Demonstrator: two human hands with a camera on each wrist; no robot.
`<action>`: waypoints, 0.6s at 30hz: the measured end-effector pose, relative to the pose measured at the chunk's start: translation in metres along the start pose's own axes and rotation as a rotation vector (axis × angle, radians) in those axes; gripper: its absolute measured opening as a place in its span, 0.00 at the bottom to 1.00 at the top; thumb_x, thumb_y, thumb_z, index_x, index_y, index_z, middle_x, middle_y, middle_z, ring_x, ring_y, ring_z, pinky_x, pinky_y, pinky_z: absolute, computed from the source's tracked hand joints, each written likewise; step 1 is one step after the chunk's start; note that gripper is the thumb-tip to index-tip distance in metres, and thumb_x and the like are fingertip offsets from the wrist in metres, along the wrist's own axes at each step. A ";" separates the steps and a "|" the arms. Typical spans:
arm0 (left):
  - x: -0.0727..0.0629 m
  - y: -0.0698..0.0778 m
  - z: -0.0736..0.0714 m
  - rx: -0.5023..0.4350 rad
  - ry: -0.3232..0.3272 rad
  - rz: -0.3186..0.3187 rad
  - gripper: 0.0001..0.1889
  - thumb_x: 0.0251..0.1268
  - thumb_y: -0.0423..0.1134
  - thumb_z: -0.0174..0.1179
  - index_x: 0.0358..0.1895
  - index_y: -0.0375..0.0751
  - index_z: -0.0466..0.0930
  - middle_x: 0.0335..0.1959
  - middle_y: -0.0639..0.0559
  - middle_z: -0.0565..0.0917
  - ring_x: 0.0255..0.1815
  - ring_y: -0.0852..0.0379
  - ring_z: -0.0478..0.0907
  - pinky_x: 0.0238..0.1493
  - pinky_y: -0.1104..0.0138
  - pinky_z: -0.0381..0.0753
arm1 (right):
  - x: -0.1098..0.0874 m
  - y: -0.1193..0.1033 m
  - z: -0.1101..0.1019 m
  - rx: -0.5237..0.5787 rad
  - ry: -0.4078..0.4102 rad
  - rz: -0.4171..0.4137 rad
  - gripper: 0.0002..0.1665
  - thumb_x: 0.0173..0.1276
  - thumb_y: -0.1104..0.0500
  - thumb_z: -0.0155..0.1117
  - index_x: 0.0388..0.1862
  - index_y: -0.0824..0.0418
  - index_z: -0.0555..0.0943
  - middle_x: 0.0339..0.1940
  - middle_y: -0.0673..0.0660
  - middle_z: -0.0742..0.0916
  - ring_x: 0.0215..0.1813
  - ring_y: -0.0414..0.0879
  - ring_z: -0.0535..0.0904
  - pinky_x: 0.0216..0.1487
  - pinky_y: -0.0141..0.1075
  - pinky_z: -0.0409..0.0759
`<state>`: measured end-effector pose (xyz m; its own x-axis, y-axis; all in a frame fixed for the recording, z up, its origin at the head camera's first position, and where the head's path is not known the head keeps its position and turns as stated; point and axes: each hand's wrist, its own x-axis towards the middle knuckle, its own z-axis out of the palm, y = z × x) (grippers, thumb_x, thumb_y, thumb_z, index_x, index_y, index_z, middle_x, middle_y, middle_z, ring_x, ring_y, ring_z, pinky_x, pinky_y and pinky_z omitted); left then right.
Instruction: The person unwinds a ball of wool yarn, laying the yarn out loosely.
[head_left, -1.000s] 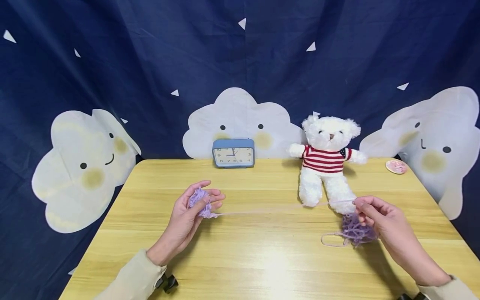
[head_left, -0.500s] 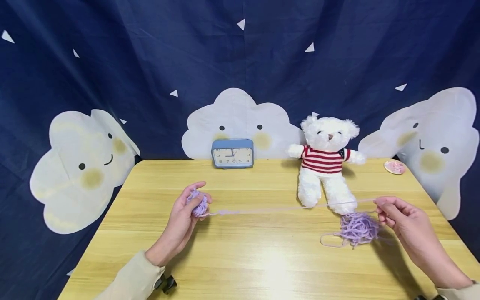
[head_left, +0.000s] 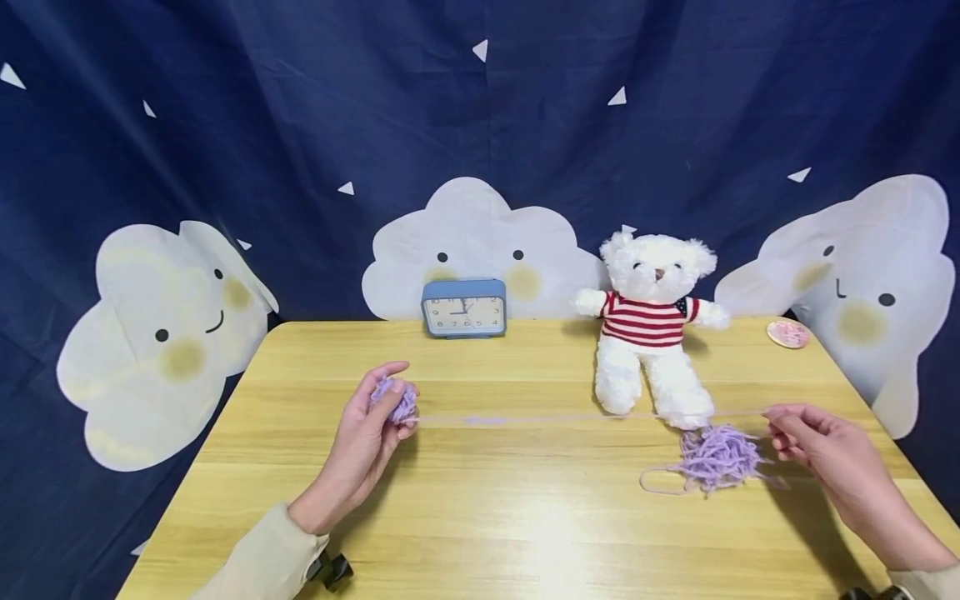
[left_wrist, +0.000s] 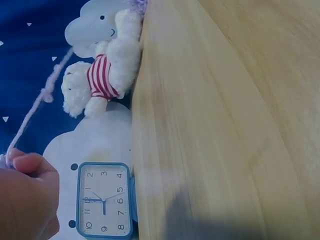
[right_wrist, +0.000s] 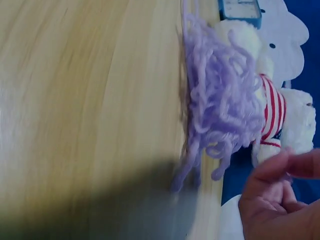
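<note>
My left hand [head_left: 367,437] grips a small ball of lilac yarn [head_left: 401,406] above the left half of the table. A strand of yarn [head_left: 555,417] runs from it across to my right hand [head_left: 836,467], which pinches the strand between thumb and forefinger. In the left wrist view the strand [left_wrist: 32,110] rises from the fingers, with a thicker lump along it. Beside the right hand, a loose heap of lilac yarn [head_left: 720,457] lies on the table, one loop sticking out to its left. The right wrist view shows this tangled heap [right_wrist: 220,90] close up.
A white teddy bear [head_left: 643,323] in a striped sweater sits behind the yarn heap. A blue clock [head_left: 465,308] stands at the table's [head_left: 510,517] back edge. Near the back right corner lies a round pink disc [head_left: 788,334]. A dark blue curtain [head_left: 315,100] hangs behind.
My right hand has moved right and slightly down, drawing the strand longer, and the yarn heap shows more fully. The left fingers have curled closer round the ball.
</note>
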<state>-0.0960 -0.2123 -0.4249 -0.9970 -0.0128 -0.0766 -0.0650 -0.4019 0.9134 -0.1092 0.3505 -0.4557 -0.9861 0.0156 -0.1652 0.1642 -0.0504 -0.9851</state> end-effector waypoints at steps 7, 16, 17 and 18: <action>0.000 0.000 -0.002 -0.022 -0.101 -0.006 0.26 0.84 0.26 0.55 0.78 0.40 0.62 0.56 0.41 0.75 0.41 0.56 0.77 0.33 0.74 0.79 | 0.003 0.003 -0.003 -0.310 -0.141 0.088 0.18 0.88 0.67 0.53 0.45 0.56 0.90 0.38 0.44 0.89 0.37 0.38 0.82 0.38 0.29 0.85; -0.002 0.003 -0.004 -0.079 -0.208 0.009 0.31 0.77 0.18 0.52 0.78 0.37 0.61 0.60 0.39 0.71 0.49 0.52 0.83 0.45 0.72 0.85 | -0.003 -0.004 0.009 -0.528 -0.070 0.049 0.13 0.89 0.55 0.57 0.53 0.35 0.86 0.40 0.40 0.85 0.38 0.37 0.81 0.40 0.29 0.83; -0.002 0.003 -0.004 -0.080 -0.212 0.012 0.31 0.77 0.18 0.52 0.78 0.37 0.61 0.61 0.39 0.71 0.49 0.52 0.83 0.45 0.72 0.86 | -0.005 -0.005 0.012 -0.549 -0.035 0.028 0.14 0.88 0.53 0.59 0.52 0.30 0.85 0.40 0.40 0.84 0.38 0.38 0.81 0.40 0.29 0.83; -0.002 0.004 -0.003 -0.083 -0.213 0.012 0.31 0.76 0.18 0.52 0.78 0.37 0.61 0.61 0.39 0.71 0.49 0.51 0.83 0.46 0.72 0.86 | -0.008 -0.006 0.015 -0.564 0.001 0.007 0.14 0.87 0.52 0.61 0.52 0.27 0.85 0.39 0.40 0.84 0.37 0.39 0.82 0.39 0.29 0.82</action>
<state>-0.0940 -0.2164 -0.4227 -0.9846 0.1722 0.0284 -0.0581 -0.4765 0.8773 -0.1031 0.3353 -0.4477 -0.9850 0.0184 -0.1716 0.1584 0.4907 -0.8568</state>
